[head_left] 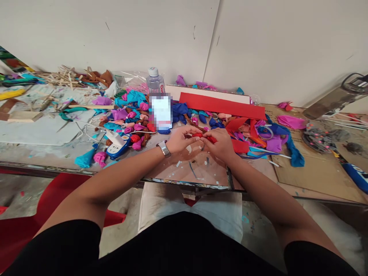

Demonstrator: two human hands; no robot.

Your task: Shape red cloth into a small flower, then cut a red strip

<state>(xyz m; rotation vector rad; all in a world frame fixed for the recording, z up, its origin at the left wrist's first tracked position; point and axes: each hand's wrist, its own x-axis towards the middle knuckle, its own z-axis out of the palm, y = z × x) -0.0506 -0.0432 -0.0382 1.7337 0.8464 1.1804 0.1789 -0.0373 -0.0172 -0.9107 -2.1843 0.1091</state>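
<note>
Both hands meet over the table's front part, holding a small bunched piece of red crepe paper [197, 135]. My left hand [181, 141] pinches its left end between thumb and fingers; a metal watch is on that wrist. Closed around the right part of the same piece is my right hand [222, 146], its fingers partly hiding the paper. Just right of that hand lie loose red strips [240, 146]. Behind the hands, many small rolled paper rosettes [143, 106] in pink, blue, brown and purple are heaped.
A power strip [118, 147] with a plug stands left of my hands. Further back are a water bottle [155, 81], a pixelated phone screen [161, 109] and a long red sheet [222, 105]. Green-handled pliers [67, 115] lie left; cardboard [310, 172] covers the right side.
</note>
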